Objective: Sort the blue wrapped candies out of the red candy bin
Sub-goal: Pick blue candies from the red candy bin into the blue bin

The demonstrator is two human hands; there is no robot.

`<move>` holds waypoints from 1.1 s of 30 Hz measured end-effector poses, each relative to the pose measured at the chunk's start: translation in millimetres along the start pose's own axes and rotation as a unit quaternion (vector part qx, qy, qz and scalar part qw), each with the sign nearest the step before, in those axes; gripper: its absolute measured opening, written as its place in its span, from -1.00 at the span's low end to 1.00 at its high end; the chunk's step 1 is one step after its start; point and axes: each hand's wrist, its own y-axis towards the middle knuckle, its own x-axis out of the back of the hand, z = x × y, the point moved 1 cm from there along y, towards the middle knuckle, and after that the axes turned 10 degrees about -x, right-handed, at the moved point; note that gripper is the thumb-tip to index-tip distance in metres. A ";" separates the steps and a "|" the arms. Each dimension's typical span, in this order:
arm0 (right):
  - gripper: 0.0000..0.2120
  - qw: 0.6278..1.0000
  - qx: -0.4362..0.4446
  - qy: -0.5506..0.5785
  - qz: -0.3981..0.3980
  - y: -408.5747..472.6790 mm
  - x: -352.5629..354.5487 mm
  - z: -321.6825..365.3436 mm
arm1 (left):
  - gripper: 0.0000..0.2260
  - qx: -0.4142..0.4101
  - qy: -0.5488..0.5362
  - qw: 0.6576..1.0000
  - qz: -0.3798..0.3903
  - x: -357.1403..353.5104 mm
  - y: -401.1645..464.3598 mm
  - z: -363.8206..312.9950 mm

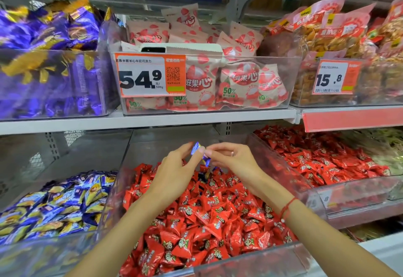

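Red candies (202,217) heaped in clear bin (257,261) on white store shelving (152,121), left hand (176,167) and right hand (235,161) pinching blue candies (199,152) above it, blue-candy bin (58,202) left, price tag (150,75) overhead

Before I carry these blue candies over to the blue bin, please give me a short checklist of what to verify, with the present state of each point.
1. Left hand grip on a blue candy: ok, pinched at the fingertips.
2. Right hand grip on a second blue candy: ok, pinched.
3. Both candies lifted above the red candies: ok.
4. More blue wrappers left in the red bin: not ok, some show just below the hands.
5. Blue bin on the left has room: ok.
6. Path to it is free: cannot tell, a clear wall stands between the bins.
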 end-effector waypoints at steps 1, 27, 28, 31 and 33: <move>-0.87 1.000 -0.002 0.021 0.013 0.3 -3.0 -1.2 | -0.72 0.000 -0.011 1.000 -0.027 -3.0 1.7 0.8; -0.80 0.887 0.006 -0.454 0.081 50.4 25.9 -19.1 | -0.82 0.140 -0.253 0.936 -0.201 4.0 6.3 15.5; -0.81 0.920 -0.009 -0.381 0.084 43.0 28.1 -16.4 | -0.82 0.144 -0.258 0.934 -0.200 3.9 6.9 16.0; -0.77 0.981 -0.066 -0.162 0.081 24.9 23.1 -10.6 | -0.82 0.150 -0.272 0.932 -0.189 1.5 9.1 18.0; -0.77 0.990 -0.092 -0.058 0.084 18.3 15.3 -6.5 | -0.81 0.153 -0.263 0.938 -0.168 -1.9 9.1 17.6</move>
